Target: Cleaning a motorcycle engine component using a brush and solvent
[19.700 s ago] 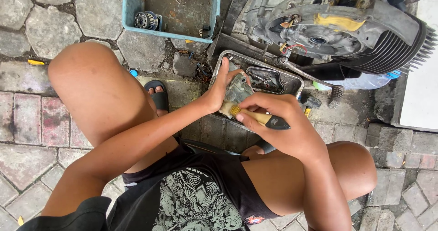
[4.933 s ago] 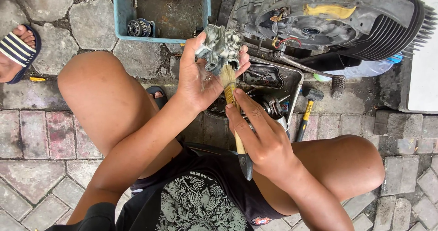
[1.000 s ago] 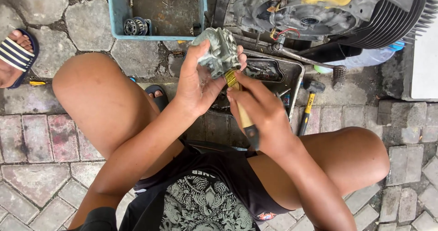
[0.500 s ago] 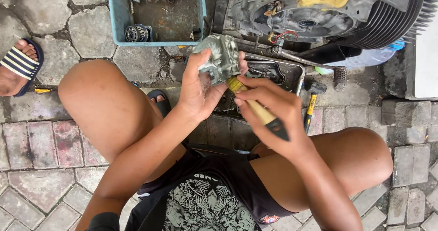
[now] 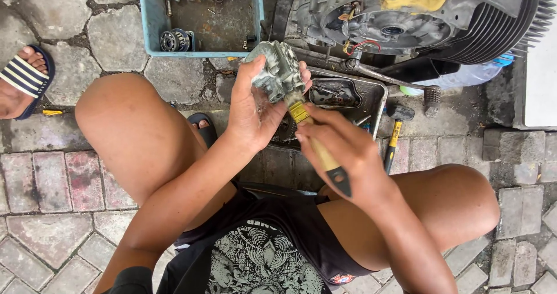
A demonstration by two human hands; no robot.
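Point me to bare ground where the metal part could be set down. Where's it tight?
Bare paving left of the blue tray, between it and the sandalled foot. More bare pavers right of the right knee. Tight: the metal pan, hammer and engine beyond the left hand, which holds the metal part.

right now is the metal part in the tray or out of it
Out. The left hand holds the metal part up above the tray, while the right hand puts a brush to it.

brush [image 5: 322, 154] bristles: hidden behind carburetor [image 5: 277, 72] | engine [image 5: 418, 18] (top cut off)
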